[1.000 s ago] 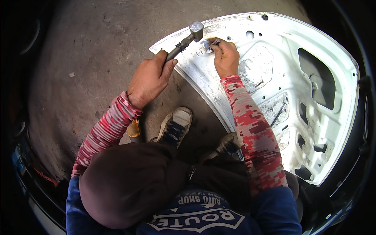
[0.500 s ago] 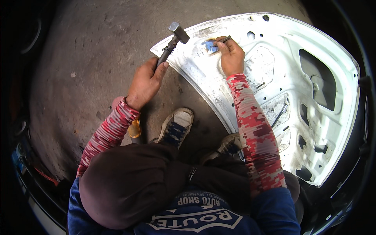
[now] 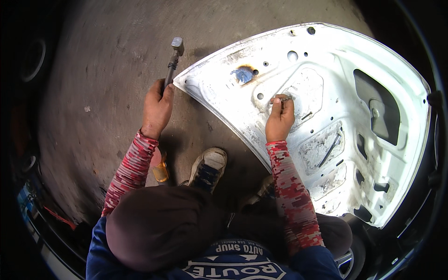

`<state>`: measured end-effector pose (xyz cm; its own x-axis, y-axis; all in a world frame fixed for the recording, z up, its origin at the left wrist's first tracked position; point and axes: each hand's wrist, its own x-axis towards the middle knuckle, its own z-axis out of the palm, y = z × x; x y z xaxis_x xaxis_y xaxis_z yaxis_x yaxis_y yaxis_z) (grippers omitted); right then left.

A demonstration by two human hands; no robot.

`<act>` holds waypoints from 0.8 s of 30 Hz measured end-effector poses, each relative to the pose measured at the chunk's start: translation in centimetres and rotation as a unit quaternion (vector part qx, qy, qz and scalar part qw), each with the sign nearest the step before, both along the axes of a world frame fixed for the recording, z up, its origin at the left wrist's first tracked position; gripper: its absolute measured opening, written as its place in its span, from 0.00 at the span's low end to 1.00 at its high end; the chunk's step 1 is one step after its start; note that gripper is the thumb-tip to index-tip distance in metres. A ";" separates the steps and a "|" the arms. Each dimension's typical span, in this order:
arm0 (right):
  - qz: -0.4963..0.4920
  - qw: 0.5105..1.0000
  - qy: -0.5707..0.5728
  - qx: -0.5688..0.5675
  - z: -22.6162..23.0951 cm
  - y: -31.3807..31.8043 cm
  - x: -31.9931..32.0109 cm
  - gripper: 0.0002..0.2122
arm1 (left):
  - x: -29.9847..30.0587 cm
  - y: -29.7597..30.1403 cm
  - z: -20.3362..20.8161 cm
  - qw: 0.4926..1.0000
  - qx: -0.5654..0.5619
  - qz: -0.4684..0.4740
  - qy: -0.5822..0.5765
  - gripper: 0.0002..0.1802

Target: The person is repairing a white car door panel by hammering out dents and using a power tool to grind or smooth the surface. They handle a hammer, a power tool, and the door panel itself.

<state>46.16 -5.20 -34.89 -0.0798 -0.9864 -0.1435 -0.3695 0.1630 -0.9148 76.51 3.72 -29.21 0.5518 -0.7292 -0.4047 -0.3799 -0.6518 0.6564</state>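
Observation:
My left hand (image 3: pixel 157 111) is wrapped round the handle of a hammer (image 3: pixel 177 45), whose metal head points up over the floor, just left of the panel's pointed corner. A white car body panel (image 3: pixel 322 44), with holes and cutouts, lies in front of me to the right. Over its middle, my right hand (image 3: pixel 281 120) pinches a short dark metal rod (image 3: pixel 283 99); its exact kind cannot be made out. Farther up the panel is a bluish bare patch (image 3: pixel 243 74) with a brown scorched edge, beside a small round hole.
A short dark pin (image 3: pixel 306 115) and a longer dark rod (image 3: pixel 329 150) lie on the panel. By my left forearm an orange-yellow object (image 3: pixel 160 172) rests on the concrete floor (image 3: pixel 107 70). My shoe (image 3: pixel 210 165) stands near the panel's edge. A wheel (image 3: pixel 357 256) shows at lower right.
My right hand has drawn back toward me from the bluish patch, with the short rod still in it. My left hand and the hammer have shifted left and a little nearer.

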 end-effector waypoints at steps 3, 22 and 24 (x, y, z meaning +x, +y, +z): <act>0.003 0.997 0.071 -0.010 -1.0 -0.1 -1.2 0.06 | 2.6 -1.9 0.7 0.992 0.020 -0.033 -0.124 0.18; 0.042 0.966 0.239 -0.084 -3.5 -0.4 0.3 0.12 | 7.5 -14.6 5.3 0.809 0.181 -0.351 -0.436 0.14; 0.048 0.966 0.241 -0.081 -3.6 -0.5 0.3 0.12 | 7.6 -15.9 5.3 0.785 0.211 -0.368 -0.452 0.11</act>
<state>46.44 -5.69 -38.45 -0.0061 -0.9990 0.0452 -0.7645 -0.0245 -0.6441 84.13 -12.18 -23.90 0.2450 -0.8911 -0.3820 -0.9416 -0.1247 -0.3129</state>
